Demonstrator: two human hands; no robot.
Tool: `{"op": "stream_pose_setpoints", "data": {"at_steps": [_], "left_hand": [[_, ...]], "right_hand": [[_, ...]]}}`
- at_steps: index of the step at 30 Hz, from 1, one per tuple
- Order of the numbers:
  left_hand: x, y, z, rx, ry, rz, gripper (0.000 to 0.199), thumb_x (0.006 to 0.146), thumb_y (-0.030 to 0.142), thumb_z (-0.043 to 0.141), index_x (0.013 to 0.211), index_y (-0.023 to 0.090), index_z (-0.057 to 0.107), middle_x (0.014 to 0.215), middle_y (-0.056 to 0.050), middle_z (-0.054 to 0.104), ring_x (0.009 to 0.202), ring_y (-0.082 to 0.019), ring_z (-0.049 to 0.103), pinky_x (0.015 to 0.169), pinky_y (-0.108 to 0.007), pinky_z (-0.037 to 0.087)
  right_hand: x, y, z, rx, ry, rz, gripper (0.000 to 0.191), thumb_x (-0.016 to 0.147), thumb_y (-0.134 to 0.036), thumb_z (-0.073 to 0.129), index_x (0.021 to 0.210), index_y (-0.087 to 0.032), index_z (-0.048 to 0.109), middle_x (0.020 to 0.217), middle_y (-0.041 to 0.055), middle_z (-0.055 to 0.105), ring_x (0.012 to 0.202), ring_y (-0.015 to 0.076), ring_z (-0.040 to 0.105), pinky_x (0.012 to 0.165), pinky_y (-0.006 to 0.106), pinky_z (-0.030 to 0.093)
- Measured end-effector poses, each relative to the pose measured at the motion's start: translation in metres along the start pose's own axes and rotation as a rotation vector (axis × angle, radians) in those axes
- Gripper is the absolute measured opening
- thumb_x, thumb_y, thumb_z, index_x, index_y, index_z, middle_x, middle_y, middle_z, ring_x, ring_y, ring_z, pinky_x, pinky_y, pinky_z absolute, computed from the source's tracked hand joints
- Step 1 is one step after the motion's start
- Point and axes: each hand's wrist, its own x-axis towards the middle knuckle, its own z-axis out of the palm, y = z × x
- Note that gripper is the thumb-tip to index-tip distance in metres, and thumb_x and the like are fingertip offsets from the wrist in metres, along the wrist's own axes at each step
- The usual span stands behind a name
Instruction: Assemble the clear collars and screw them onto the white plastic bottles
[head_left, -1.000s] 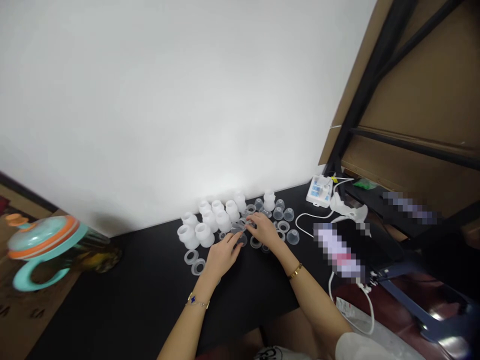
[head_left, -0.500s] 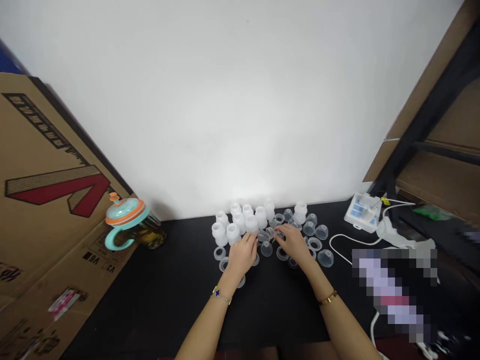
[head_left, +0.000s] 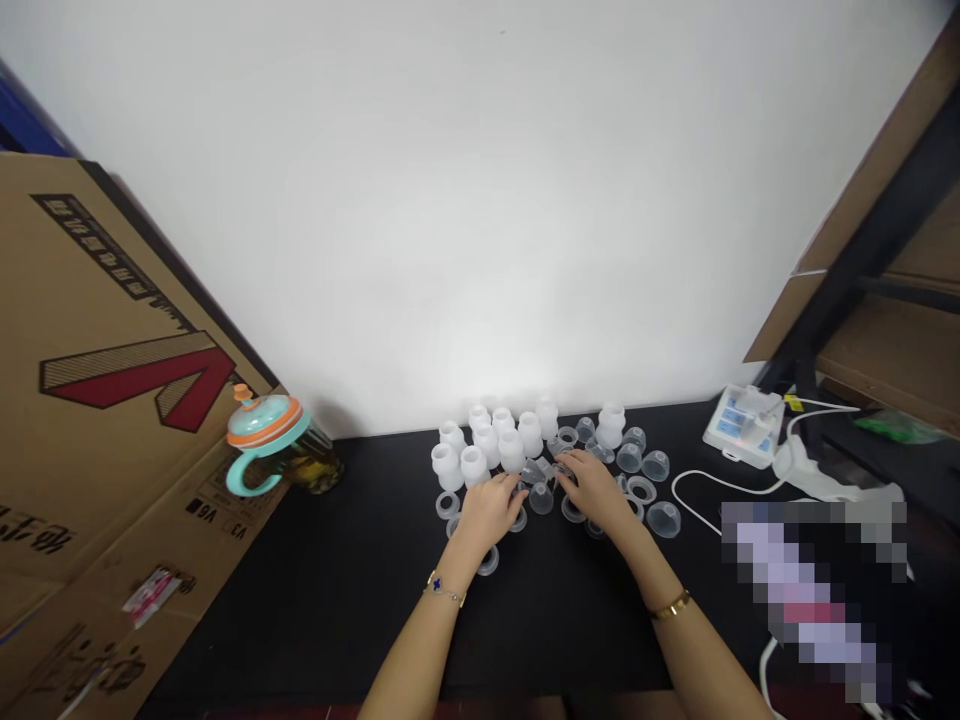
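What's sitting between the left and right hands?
Head view: a clear cup lies between the left hand and right hand, with another clear part just beyond it.

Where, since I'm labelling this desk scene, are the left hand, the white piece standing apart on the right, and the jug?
Left hand (head_left: 487,512): head view, on the back of the hand.
White piece (head_left: 611,430): head view, on its side wall.
Jug (head_left: 307,455): head view, on its see-through body.

Passage free over near tabletop; white bottles, clear cups obstruct toward wall.
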Motion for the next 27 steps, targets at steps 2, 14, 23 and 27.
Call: {"op": "stream_pose_setpoints", "data": {"at_steps": [2,14,23,27], "left_hand": [[0.0,0.001,0.0,0.003,-0.006,0.004,0.024,0.1,0.035,0.053,0.116,0.023,0.067,0.104,-0.006,0.075,0.088,-0.023,0.072,0.062,-0.027,0.045],[0.001,-0.008,-0.002,-0.032,0.098,-0.005,0.025,0.103,0.031,0.045,0.089,0.021,0.063,0.079,-0.004,0.071,0.07,-0.022,0.068,0.056,-0.028,0.037],[-0.007,0.025,0.012,-0.085,0.203,0.304,0.02,0.099,0.031,0.054,0.112,0.023,0.066,0.11,-0.008,0.069,0.101,-0.025,0.066,0.082,-0.036,0.054],[-0.012,0.042,0.025,0.028,0.178,0.407,0.034,0.096,0.028,0.057,0.129,0.023,0.061,0.131,-0.012,0.062,0.126,-0.029,0.056,0.114,-0.053,0.038]], "right_hand": [[0.0,0.001,0.0,-0.008,-0.018,0.019,0.018,0.092,-0.018,0.059,0.106,-0.016,0.071,0.103,0.0123,0.071,0.099,0.0283,0.067,0.091,0.04,0.053],[0.002,0.0,-0.005,-0.021,0.042,-0.049,0.009,0.088,-0.015,0.061,0.089,-0.02,0.068,0.096,0.0096,0.072,0.09,0.0276,0.068,0.082,0.038,0.053],[0.001,-0.003,-0.007,0.083,0.185,0.023,0.009,0.089,-0.022,0.059,0.094,-0.021,0.066,0.1,0.009,0.073,0.093,0.028,0.07,0.082,0.039,0.054],[0.001,-0.004,-0.005,0.123,0.205,0.046,0.007,0.09,-0.024,0.058,0.09,-0.022,0.064,0.095,0.008,0.072,0.088,0.0266,0.069,0.08,0.038,0.054]]}}
